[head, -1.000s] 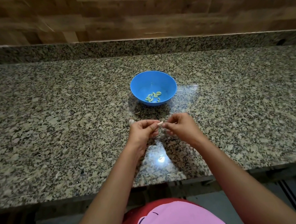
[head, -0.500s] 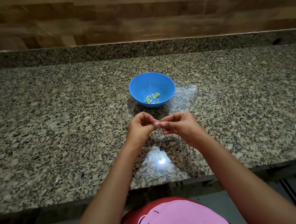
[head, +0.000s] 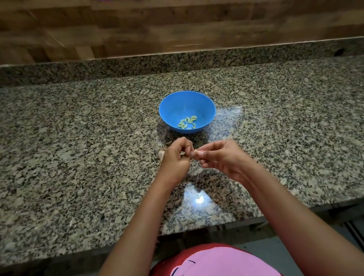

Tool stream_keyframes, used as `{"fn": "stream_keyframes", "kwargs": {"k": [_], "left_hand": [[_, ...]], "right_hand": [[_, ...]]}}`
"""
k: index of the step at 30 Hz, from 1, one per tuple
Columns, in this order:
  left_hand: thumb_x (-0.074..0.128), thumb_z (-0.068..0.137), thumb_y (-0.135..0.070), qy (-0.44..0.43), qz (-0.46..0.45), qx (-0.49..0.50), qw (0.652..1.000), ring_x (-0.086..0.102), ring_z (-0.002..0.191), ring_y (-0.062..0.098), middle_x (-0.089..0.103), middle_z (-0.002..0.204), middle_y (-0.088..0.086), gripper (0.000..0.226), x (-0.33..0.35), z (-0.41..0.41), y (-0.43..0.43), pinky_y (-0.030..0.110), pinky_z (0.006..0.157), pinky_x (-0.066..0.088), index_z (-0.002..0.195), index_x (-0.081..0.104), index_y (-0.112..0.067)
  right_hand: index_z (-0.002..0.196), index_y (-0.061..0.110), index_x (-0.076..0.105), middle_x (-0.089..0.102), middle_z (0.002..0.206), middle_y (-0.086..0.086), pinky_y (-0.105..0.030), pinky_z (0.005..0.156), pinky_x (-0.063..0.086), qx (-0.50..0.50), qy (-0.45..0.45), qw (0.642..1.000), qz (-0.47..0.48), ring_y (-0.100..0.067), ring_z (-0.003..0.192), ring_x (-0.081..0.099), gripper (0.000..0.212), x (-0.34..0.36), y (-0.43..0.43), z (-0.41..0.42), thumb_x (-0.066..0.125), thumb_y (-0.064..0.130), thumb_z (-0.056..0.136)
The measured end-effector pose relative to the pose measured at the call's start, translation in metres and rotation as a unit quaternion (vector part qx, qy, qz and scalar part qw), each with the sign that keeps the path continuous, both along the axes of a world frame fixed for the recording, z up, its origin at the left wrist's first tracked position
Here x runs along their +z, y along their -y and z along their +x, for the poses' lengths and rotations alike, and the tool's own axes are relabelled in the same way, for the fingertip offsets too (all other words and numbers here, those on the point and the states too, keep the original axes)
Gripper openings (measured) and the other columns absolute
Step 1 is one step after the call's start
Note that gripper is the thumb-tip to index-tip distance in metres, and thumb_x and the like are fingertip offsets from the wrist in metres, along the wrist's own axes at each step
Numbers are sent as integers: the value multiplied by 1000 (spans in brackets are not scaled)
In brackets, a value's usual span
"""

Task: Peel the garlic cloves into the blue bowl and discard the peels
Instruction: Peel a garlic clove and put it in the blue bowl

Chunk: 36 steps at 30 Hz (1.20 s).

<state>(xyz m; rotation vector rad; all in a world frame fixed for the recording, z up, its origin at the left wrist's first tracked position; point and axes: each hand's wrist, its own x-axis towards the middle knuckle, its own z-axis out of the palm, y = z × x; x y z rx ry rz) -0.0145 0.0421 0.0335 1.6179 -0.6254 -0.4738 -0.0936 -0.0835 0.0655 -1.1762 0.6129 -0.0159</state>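
You are standing at the counter (head: 68,171), and the bowl (head: 209,104) is sitting mid-way across it, holding a small heap of peeled cloves (head: 187,122) that is looking no bigger than a second ago. Just in front of the bowl your left hand (head: 175,160) and right hand (head: 223,161) are meeting above the stone, both with fingers curled and both pinching the same clove (head: 194,153). That is what is changing: a second ago the hands were slightly apart and the clove's pale tip was showing between them. Now the fingertips are touching and the clove is almost hidden. I am reading this as you still working the skin loose, so this clove is not yet ready to drop in the bowl. A pale lump of garlic (head: 161,154) is lying on the counter just beside your left hand, probably waiting its turn. Whether any skin is coming free is too small to tell.
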Motion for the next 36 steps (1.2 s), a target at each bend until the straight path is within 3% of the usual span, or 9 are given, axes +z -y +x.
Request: {"fn": "stream_keyframes", "kwargs": {"k": [3,8,12,14,18,24,36], "left_hand": [[49,84,12,-6,1,9,1000,45,74,19,48,73,-2,40,-2,0,0,50,77,46,66,43,-23],[47,89,7,-2,41,-23,999,47,74,16,49,75,-2,34,-2,-8,-2,39,74,45,70,43,-21],[48,94,-2,9,77,-40,996,55,84,6,60,98,-2,22,-3,-13,-3,19,74,45,89,57,-21],[55,92,-11,26,72,-4,997,60,93,7,64,104,-1,14,-5,-10,1,22,80,50,100,63,-19],[65,87,-17,-31,53,69,996,68,80,23,71,85,5,7,-3,-8,7,37,75,58,91,69,-13],[66,85,-8,-126,12,64,990,64,67,15,66,78,11,11,5,-9,9,22,60,56,90,66,2],[63,86,-2,-177,-10,52,983,62,56,11,64,71,10,9,13,-9,13,19,54,53,78,62,-4]], "right_hand": [[90,-8,63,68,77,-15,-21,54,54,-22,1,999,28,-17,58,62,10,-1,-4,0,59,-9,81],[106,-8,59,64,76,-14,-19,54,55,-99,10,989,112,-14,57,60,19,-6,-3,3,52,-7,88],[98,-6,61,65,78,-15,-21,56,56,-104,8,988,114,-17,62,61,12,-11,-1,-2,52,-5,90],[92,-5,62,67,74,-14,-21,56,56,-92,19,991,96,-16,58,62,11,-13,-1,-3,52,-7,89],[87,-4,63,67,72,-12,-21,59,56,-75,50,996,26,-15,57,63,9,-16,-3,-4,55,-7,87],[88,-4,64,68,72,-11,-22,63,56,-50,68,996,-20,-16,61,64,7,-14,0,-5,60,-7,82],[91,-2,63,67,68,-13,-22,57,56,-26,78,995,-61,-14,52,63,14,-7,2,-5,61,-9,79]]}}
